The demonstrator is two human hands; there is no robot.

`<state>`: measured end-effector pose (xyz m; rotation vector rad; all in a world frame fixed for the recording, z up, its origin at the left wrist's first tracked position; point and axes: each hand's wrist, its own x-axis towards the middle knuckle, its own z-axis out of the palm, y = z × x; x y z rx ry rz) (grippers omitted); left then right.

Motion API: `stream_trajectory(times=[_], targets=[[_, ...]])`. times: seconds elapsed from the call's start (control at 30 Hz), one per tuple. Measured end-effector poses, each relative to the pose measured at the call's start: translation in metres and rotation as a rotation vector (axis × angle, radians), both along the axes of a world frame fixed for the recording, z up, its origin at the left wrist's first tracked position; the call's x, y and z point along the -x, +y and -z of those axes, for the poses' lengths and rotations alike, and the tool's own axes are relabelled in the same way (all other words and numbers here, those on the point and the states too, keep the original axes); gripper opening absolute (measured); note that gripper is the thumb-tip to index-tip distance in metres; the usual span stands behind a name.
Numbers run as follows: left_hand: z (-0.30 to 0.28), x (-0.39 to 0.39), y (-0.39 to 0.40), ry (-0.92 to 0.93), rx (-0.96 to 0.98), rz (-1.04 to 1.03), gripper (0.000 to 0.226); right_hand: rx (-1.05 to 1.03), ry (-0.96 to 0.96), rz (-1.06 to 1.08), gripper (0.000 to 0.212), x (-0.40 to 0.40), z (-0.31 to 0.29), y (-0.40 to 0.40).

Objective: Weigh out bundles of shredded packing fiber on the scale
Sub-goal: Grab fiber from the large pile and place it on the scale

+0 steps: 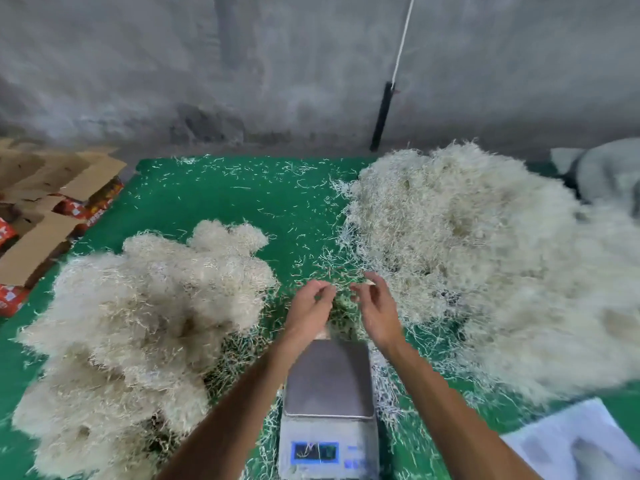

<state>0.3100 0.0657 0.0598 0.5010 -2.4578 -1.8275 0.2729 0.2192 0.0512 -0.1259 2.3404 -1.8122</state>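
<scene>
At lower centre of the frame I see the scale, its grey pan bare apart from stray strands. Just above it both hands hover over the green mat. The left hand and right hand have loosely curled fingers; a few thin strands lie between the fingertips, but whether they pinch them I cannot tell. The loose fiber pile fills the right; weighed bundles sit at left.
</scene>
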Motion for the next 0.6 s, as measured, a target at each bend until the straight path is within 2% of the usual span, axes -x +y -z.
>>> stream_trajectory(times=[0.17,0.27,0.37,0.47,0.6], targets=[[0.013,0.049,0.061,-0.049,0.065,0.082,0.024,-0.093,0.022,0.172,0.052,0.019,0.007,0.085],[0.022,0.074,0.089,-0.057,0.063,0.153,0.039,-0.159,-0.006,0.209,0.055,0.038,0.022,0.118],[0.037,0.103,0.106,-0.07,0.131,0.189,0.055,-0.216,-0.038,0.217,0.055,0.065,0.035,0.136],[0.051,0.135,0.114,-0.09,0.211,0.135,0.069,-0.296,-0.058,0.222,0.063,0.096,0.054,0.145],[0.078,0.18,0.118,-0.247,0.25,0.166,0.08,-0.365,-0.168,0.193,0.065,0.132,0.092,0.141]])
